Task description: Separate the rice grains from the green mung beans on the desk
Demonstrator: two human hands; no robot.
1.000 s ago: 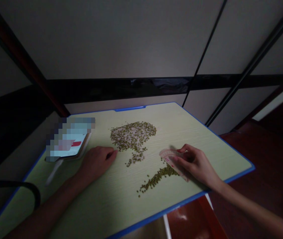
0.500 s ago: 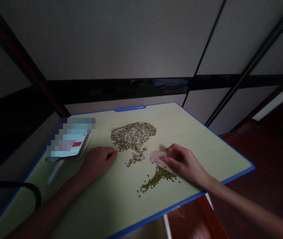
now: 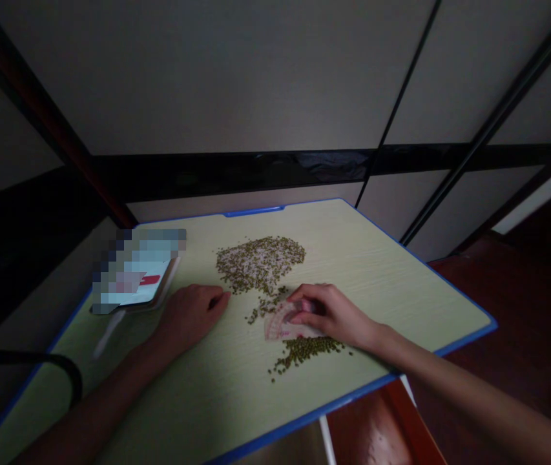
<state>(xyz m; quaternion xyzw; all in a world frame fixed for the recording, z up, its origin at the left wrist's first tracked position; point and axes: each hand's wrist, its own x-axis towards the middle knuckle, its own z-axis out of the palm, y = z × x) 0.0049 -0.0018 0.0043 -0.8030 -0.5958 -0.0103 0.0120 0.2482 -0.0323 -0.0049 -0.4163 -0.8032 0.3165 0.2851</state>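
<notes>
In my right hand [image 3: 336, 316] is a clear protractor [image 3: 278, 323] with reddish markings, pinched between thumb and fingers. It lies low over the table between two groups of grains. Just below its straight edge, green mung beans [image 3: 309, 349] form a loose strip. Behind it spreads a larger pile of mung beans mixed with pale grains [image 3: 260, 261], with a thin tail trailing toward the protractor. My left hand [image 3: 192, 314] rests on the table left of the pile, fingers curled in and nothing visible in them.
The pale table [image 3: 197, 407] has a blue rim. At its left stands a tablet or phone [image 3: 142, 284], partly pixelated, with a white handle-like piece [image 3: 108, 336] below it. A dark strap [image 3: 62, 368] curves at far left. A cabinet [image 3: 236, 77] rises behind; an orange-red drawer [image 3: 376, 420] sits below.
My right hand has moved left with the protractor, which now lies above the mung bean strip and near the big pile's tail. The strip looks flatter along its top. My left hand stays put.
</notes>
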